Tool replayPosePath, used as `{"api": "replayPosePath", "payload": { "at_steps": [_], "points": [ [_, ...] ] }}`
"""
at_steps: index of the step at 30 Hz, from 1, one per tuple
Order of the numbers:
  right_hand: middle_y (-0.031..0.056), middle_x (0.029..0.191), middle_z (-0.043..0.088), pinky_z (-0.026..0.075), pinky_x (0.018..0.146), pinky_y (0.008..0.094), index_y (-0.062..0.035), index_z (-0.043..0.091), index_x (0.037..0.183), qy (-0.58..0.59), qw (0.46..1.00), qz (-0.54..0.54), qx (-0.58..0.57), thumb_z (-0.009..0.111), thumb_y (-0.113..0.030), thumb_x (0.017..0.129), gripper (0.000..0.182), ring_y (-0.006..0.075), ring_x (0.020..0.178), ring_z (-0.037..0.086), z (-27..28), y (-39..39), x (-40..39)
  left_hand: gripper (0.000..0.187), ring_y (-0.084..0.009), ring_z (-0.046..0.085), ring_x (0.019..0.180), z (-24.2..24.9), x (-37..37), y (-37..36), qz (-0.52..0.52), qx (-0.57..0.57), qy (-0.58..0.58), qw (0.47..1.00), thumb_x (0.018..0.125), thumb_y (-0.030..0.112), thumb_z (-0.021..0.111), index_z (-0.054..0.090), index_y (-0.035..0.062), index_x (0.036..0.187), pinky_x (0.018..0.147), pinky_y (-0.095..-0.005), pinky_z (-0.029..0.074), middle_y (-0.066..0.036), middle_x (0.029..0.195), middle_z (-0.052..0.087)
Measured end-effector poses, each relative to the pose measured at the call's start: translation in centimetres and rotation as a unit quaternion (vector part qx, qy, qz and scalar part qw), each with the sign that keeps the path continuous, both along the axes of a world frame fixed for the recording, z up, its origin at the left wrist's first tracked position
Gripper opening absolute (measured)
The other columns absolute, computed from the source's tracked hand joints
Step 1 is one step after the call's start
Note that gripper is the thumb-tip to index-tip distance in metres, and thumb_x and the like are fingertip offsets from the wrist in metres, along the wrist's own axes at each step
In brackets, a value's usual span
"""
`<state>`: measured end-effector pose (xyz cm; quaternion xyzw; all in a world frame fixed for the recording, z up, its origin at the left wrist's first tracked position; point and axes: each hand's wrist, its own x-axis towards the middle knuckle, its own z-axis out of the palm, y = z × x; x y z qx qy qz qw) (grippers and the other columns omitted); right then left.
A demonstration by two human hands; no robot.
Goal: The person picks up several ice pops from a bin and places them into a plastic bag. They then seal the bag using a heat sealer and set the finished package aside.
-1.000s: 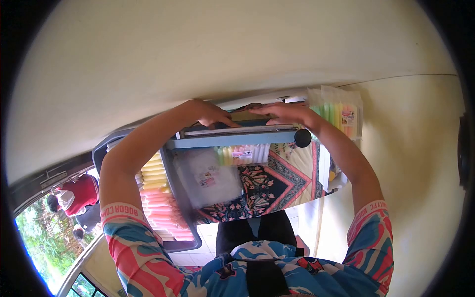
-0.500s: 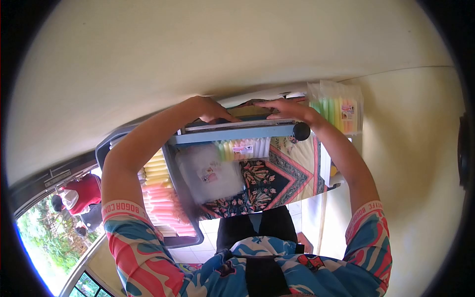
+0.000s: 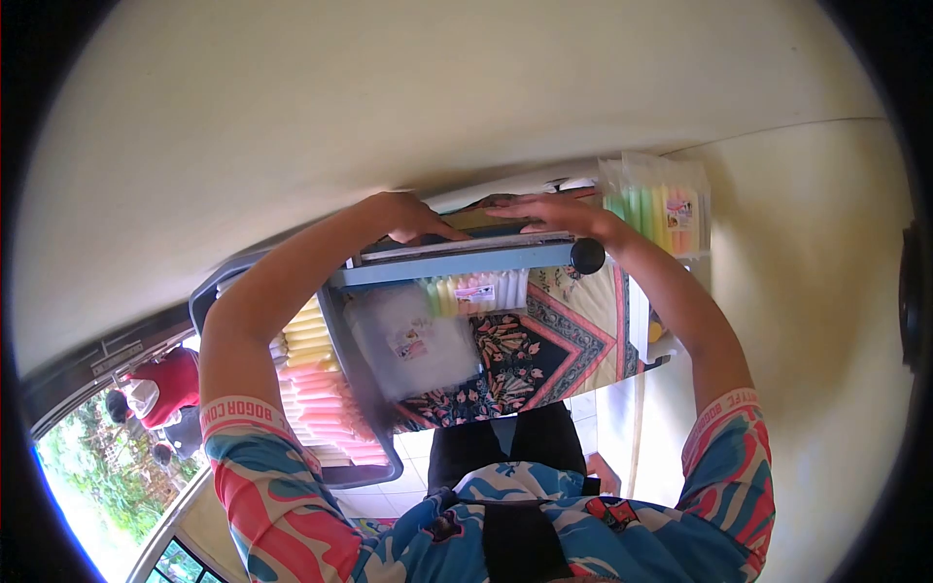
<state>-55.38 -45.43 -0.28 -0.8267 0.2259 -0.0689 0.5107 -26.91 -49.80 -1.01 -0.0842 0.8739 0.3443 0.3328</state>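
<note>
My left hand (image 3: 413,220) rests behind a long pale-blue bar (image 3: 457,264) that has a round black knob (image 3: 587,256) at its right end. Its index finger stretches right along the bar's far side; its other fingers are partly hidden. Across from it, my right hand (image 3: 554,211) lies with fingers stretched out flat toward the left, near the same far side. What lies under the fingertips is hard to make out. In front of the bar are a clear plastic bag (image 3: 413,340) with a printed label and a pack of pastel-coloured sticks (image 3: 476,292).
A patterned cloth (image 3: 573,335) covers the table. At the left, a grey tray (image 3: 364,403) holds many yellow and pink sticks (image 3: 326,398). Another bagged pack (image 3: 661,209) stands at the right by the wall (image 3: 787,262). Through the opening at left, a person in red (image 3: 170,381) shows outside.
My right hand has shifted slightly left and its fingers lie flatter. The left hand stays nearly in place. The bar and packs look unchanged apart from a slight view shift.
</note>
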Motion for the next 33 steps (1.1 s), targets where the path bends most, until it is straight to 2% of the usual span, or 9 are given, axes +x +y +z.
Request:
{"api": "replayPosePath", "payload": {
  "at_steps": [4, 7, 13, 16, 17, 20, 23, 28, 33],
  "points": [
    [0.0164, 0.137, 0.042, 0.033, 0.103, 0.0422, -0.0115, 0.036, 0.139, 0.033, 0.998, 0.035, -0.044, 0.048, -0.043, 0.088, 0.061, 0.0369, 0.122, 0.042, -0.1, -0.3, -0.2, 0.071, -0.0288, 0.055, 0.107, -0.3, 0.0, -0.1, -0.013, -0.019, 0.001, 1.0, 0.081, 0.009, 0.059, 0.029, 0.0362, 0.14, 0.084, -0.0404, 0.047, -0.002, 0.134, 0.048],
    [0.0189, 0.134, 0.044, 0.034, 0.101, 0.0428, -0.0133, 0.036, 0.139, 0.065, 0.997, 0.036, -0.012, 0.048, -0.041, 0.088, 0.059, 0.0382, 0.12, 0.043, 0.6, -0.5, -0.1, 0.071, -0.0276, 0.055, 0.108, -0.9, 0.1, -0.1, 0.0, -0.011, -0.013, 1.0, 0.081, 0.008, 0.059, 0.029, 0.0364, 0.139, 0.086, -0.0394, 0.046, 0.0, 0.134, 0.048],
    [0.0219, 0.125, 0.05, 0.035, 0.1, 0.0403, -0.0153, 0.036, 0.139, 0.005, 0.998, -0.059, 0.003, 0.051, -0.022, 0.087, 0.055, 0.0364, 0.118, 0.045, 0.4, 0.2, -0.5, 0.071, -0.0266, 0.054, 0.111, -0.1, -0.1, 0.1, 0.01, -0.011, -0.027, 1.0, 0.081, 0.005, 0.058, 0.031, 0.0372, 0.138, 0.087, -0.0386, 0.046, 0.001, 0.136, 0.046],
    [0.0202, 0.126, 0.05, 0.038, 0.098, 0.0367, -0.0103, 0.037, 0.138, 0.156, 0.968, -0.163, 0.113, 0.051, -0.014, 0.087, 0.052, 0.0325, 0.114, 0.05, 2.9, -0.1, -0.6, 0.071, -0.0269, 0.054, 0.111, -0.8, 0.2, -0.1, 0.005, -0.005, 0.001, 1.0, 0.081, 0.005, 0.058, 0.031, 0.0374, 0.138, 0.087, -0.0386, 0.046, 0.001, 0.137, 0.045],
    [0.0163, 0.12, 0.057, 0.045, 0.084, 0.028, -0.0143, 0.049, 0.13, 0.134, 0.956, -0.254, 0.056, 0.049, -0.01, 0.089, 0.041, 0.021, 0.101, 0.059, 1.4, 0.6, -2.1, 0.071, -0.027, 0.054, 0.112, -1.0, 0.3, -0.1, 0.004, -0.001, 0.007, 1.0, 0.081, 0.005, 0.058, 0.032, 0.0376, 0.138, 0.087, -0.0386, 0.046, 0.001, 0.137, 0.045],
    [0.0128, 0.109, 0.063, 0.046, 0.081, 0.0287, -0.0092, 0.057, 0.12, -0.005, 0.888, -0.457, -0.057, 0.047, -0.009, 0.092, 0.03, 0.0209, 0.095, 0.06, 4.4, 0.9, -3.9, 0.073, -0.0273, 0.054, 0.111, -1.4, 0.4, -0.1, 0.012, 0.017, 0.016, 1.0, 0.08, 0.005, 0.06, 0.03, 0.0378, 0.139, 0.086, -0.039, 0.046, -0.001, 0.136, 0.047],
    [0.013, 0.104, 0.064, 0.045, 0.082, 0.0298, -0.0047, 0.058, 0.115, -0.08, 0.831, -0.543, -0.086, 0.049, -0.01, 0.091, 0.027, 0.0207, 0.094, 0.061, 8.4, 4.6, -1.9, 0.074, -0.0276, 0.055, 0.109, -0.8, 0.3, -0.2, 0.016, 0.022, 0.0, 1.0, 0.08, 0.004, 0.059, 0.03, 0.0379, 0.139, 0.085, -0.0393, 0.047, -0.003, 0.134, 0.048],
    [0.0141, 0.097, 0.062, 0.045, 0.085, 0.0368, -0.0031, 0.058, 0.106, 0.055, 0.862, -0.443, -0.242, 0.053, -0.017, 0.09, 0.022, 0.0298, 0.095, 0.058, 8.9, 7.3, 1.3, 0.072, -0.027, 0.055, 0.108, -0.9, 0.1, -0.1, 0.021, 0.036, 0.001, 0.999, 0.08, 0.002, 0.058, 0.033, 0.0365, 0.138, 0.085, -0.0381, 0.046, -0.004, 0.133, 0.05],
    [0.0149, 0.096, 0.061, 0.047, 0.078, 0.0396, -0.0045, 0.059, 0.104, 0.12, 0.868, -0.419, -0.239, 0.051, -0.018, 0.091, 0.021, 0.033, 0.088, 0.058, 6.4, 7.8, 1.0, 0.072, -0.0262, 0.055, 0.108, -1.1, 0.4, -0.3, 0.048, 0.082, 0.018, 0.995, 0.08, 0.0, 0.058, 0.035, 0.0356, 0.138, 0.087, -0.0368, 0.044, -0.006, 0.129, 0.052]
  ]
}}
